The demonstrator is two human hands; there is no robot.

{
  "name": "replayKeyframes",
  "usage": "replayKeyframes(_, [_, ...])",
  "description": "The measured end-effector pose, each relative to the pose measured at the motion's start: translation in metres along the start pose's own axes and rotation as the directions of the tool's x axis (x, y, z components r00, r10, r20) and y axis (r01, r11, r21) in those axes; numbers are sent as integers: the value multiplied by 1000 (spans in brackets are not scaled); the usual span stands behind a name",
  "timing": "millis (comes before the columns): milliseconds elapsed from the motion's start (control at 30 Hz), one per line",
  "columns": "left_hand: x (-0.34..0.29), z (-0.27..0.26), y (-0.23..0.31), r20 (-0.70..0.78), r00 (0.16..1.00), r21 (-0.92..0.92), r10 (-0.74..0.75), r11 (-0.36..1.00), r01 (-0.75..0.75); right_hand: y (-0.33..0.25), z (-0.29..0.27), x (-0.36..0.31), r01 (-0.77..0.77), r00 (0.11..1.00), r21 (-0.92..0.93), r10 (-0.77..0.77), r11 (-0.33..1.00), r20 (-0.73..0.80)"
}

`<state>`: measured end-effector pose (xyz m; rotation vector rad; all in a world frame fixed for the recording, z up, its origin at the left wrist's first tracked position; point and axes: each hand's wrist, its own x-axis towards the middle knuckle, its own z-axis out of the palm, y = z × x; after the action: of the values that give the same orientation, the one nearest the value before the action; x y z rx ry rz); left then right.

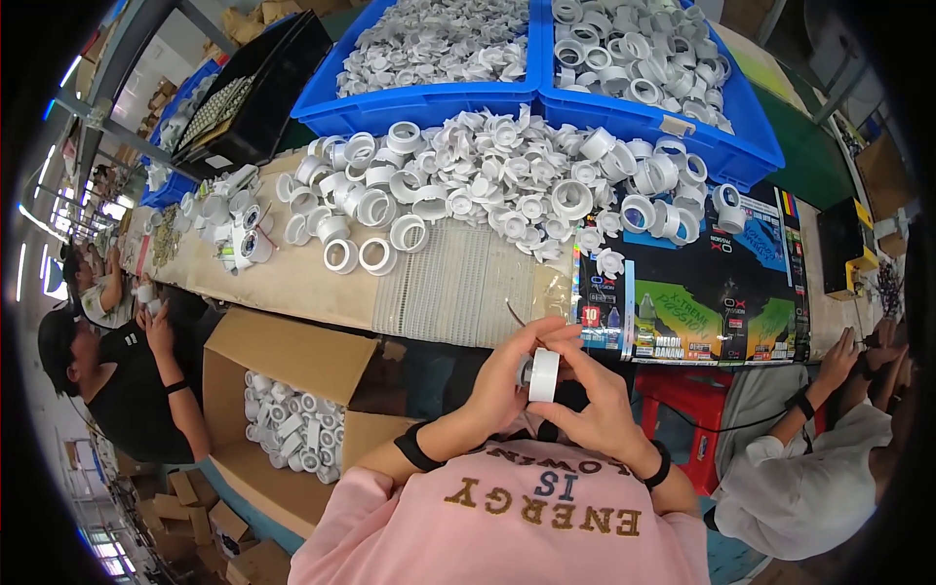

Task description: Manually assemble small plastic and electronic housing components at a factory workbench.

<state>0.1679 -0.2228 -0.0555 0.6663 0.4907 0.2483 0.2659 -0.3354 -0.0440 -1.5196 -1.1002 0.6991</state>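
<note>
Close to my chest, at the near edge of the table, I hold a short white plastic ring-shaped part (544, 376) between both hands. My right hand (597, 402) is closed round it, thumb below and fingers above. My left hand (504, 378) is curled against its left side, with its fingertips partly hidden behind the part. A thin dark wire end sticks up just above my left fingers; what it belongs to is hidden. Ahead of my hands lies a heap of white finned plastic pieces (502, 175), flanked by loose white plastic rings (376, 207).
Two blue bins (429, 103) full of white parts stand at the back. Printed sheeting (721, 310) covers the table's right side. An open cardboard box (283, 336) of white assembled parts sits at lower left. Co-workers sit left and right; a red stool (687, 395) is at right.
</note>
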Motion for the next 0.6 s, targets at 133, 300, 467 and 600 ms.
replayKeyframes(133, [16,-1,1,49,993,74,111,991,-114,-10,-9,20,282,959,-318,-262,905,104])
replayKeyframes(300, [18,-36,14,78,965,69,-250,967,245,0,-34,60,246,910,-246,-136,937,391])
replayKeyframes(467, [7,-59,40,206,975,10,-77,997,76,37,-67,125,96,981,-612,-180,785,-78])
replayKeyframes(600, [7,-66,33,176,980,88,97,990,-114,85,-83,154,195,947,-784,-322,589,-7])
